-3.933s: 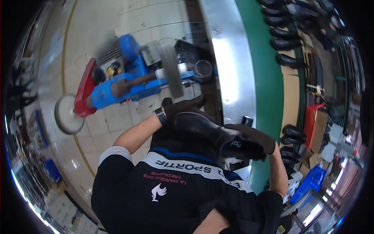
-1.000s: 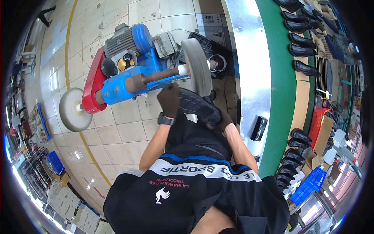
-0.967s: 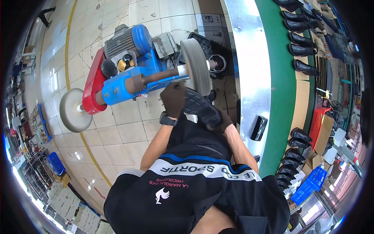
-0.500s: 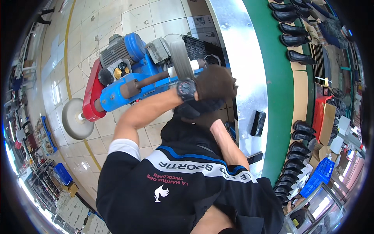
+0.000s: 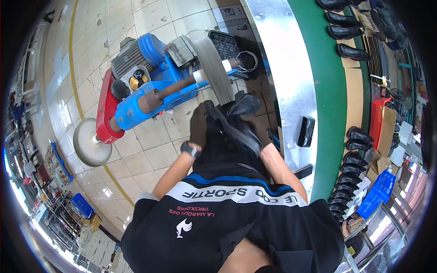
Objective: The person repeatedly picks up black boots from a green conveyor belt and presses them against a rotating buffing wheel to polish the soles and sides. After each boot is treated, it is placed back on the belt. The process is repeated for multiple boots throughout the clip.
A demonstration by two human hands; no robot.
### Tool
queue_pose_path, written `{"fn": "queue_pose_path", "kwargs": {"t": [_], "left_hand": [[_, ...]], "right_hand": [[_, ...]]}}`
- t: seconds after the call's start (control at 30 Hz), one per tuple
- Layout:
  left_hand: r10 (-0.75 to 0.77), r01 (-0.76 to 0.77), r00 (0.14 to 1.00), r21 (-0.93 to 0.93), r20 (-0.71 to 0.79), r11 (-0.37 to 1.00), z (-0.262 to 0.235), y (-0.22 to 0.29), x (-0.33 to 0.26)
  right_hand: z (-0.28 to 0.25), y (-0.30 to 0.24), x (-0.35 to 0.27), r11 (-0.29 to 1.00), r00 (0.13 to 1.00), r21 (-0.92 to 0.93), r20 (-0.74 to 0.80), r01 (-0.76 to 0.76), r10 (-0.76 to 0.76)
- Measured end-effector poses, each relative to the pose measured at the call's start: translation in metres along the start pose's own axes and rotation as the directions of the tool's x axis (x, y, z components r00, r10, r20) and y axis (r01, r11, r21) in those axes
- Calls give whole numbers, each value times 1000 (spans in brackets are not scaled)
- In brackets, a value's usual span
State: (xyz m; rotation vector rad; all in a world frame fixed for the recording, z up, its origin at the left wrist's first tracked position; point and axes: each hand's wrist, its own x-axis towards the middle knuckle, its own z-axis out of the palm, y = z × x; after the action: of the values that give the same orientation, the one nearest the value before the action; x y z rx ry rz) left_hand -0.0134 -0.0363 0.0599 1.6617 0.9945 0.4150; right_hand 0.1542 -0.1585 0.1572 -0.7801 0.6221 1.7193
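Observation:
A black shoe point(image 5: 234, 131) is held in front of my lap, just below the spinning-blurred brush wheel point(image 5: 212, 68) of a blue polishing machine. A second dark leather part point(image 5: 244, 105) shows above it; whether it belongs to the same shoe I cannot tell. My left hand point(image 5: 198, 126), in a brown glove with a watch at the wrist, is closed at the shoe's left end. My right hand point(image 5: 257, 129), also gloved, wraps its right side, its fingers partly hidden behind the shoe.
The machine's motor point(image 5: 132, 59) and red belt guard point(image 5: 105, 107) stand left, with a pale buffing wheel point(image 5: 92, 142). A metal-edged bench point(image 5: 296, 91) to the right bears a black block point(image 5: 306, 131). Rows of black shoes point(image 5: 348, 177) stand beyond its green top point(image 5: 330, 91).
My left hand has swung down and left from above the shoe to its left end. The shoe has come nearer my body, its sole edge now showing.

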Motion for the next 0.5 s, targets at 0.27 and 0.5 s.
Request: {"fn": "queue_pose_path", "kwargs": {"t": [0.27, 0.5], "left_hand": [[-430, 768, 617, -624, 659, 145, 60, -88, 104], [-427, 510, 804, -850, 415, 133, 87, -94, 94]], "right_hand": [[-11, -10, 83, 990, 993, 79, -7, 120, -119], [-15, 25, 73, 966, 972, 109, -6, 234, -235]]}}
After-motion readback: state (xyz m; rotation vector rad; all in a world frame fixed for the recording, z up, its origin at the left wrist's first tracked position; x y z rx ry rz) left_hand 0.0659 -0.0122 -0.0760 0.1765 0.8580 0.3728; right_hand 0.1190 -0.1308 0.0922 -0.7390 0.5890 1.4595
